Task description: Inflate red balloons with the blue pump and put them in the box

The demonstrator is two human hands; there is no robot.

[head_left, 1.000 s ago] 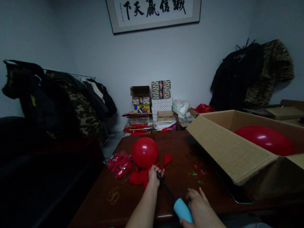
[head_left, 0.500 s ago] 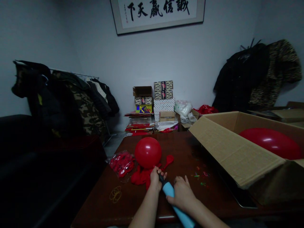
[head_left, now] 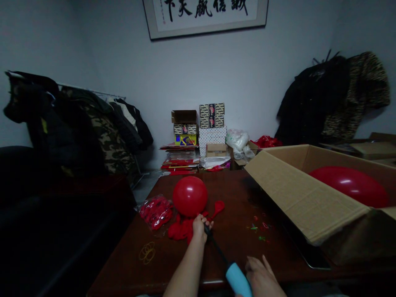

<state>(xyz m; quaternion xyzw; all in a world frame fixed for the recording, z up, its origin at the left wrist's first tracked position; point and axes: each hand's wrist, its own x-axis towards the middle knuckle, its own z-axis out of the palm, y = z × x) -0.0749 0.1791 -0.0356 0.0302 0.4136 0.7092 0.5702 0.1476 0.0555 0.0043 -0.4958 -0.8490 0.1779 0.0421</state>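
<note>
While the left hand [head_left: 200, 229] is closed in a fist at the base of a round, inflated red balloon [head_left: 189, 196], gripping the narrow black end of a hand air pump [head_left: 217, 250], the right hand [head_left: 260, 275] lies open with its fingers spread, not wrapped around anything. The balloon sits just above and ahead of the left fist, which hides its neck, so I cannot tell how it joins the pump. The pump's long axis slants from that fist down and to the right, towards the person, and ends in a pale blue handle [head_left: 238, 280] right beside the right hand. The left hand is nearer the balloon; the right is nearer the handle.

Under the fist, limp red balloons [head_left: 181, 229] lie in a heap on the dark wooden worktop [head_left: 229, 194], with a clear bag of red balloons [head_left: 156, 212] to their left. Loose rubber bands [head_left: 147, 252] lie nearer the person, and small coloured bits [head_left: 257, 227] are scattered to the right. An open cardboard box [head_left: 305, 194] holds a large red balloon [head_left: 348, 187]. Stacked boxes [head_left: 212, 132] stand beyond the worktop, below a framed calligraphy scroll [head_left: 204, 12], with dark jackets [head_left: 328, 99] to the right.
</note>
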